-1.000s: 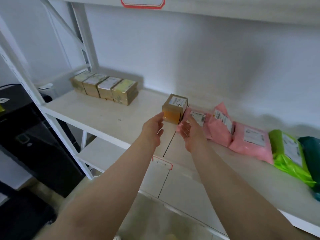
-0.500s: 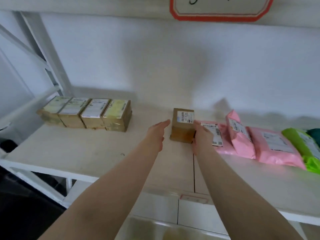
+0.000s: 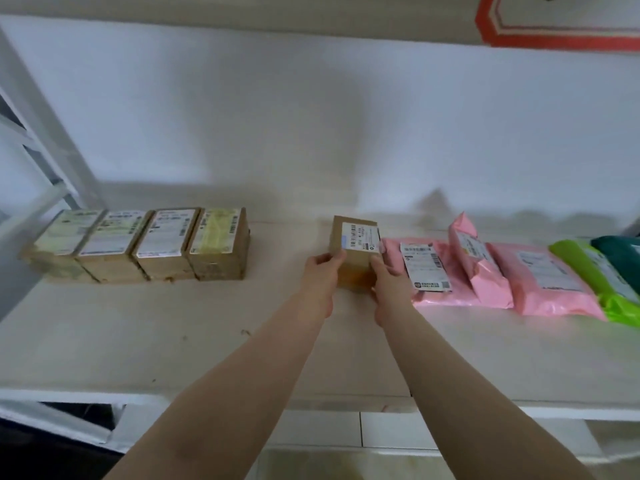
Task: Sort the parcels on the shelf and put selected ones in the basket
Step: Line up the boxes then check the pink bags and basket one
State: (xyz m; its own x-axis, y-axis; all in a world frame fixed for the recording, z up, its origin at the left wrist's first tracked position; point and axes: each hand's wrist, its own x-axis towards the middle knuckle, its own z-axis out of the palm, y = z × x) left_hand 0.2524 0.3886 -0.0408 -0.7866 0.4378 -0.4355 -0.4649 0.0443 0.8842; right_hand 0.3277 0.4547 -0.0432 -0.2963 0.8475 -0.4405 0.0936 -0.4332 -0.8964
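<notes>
Both hands grip one box point(image 3: 355, 251) on the shelf point(image 3: 138, 327): left hand point(image 3: 320, 275) on its left side, right hand point(image 3: 386, 285) on its right, just beside the pink bags point(image 3: 540, 282)

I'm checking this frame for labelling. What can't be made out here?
- Label text on the brown box, head view: too small and blurred.
- Dark green parcel: cut off by the right edge.
- Red-bordered sign: cut off by the top edge.
- Basket: not in view.
- Box's near face: partly hidden by left hand and right hand.
</notes>
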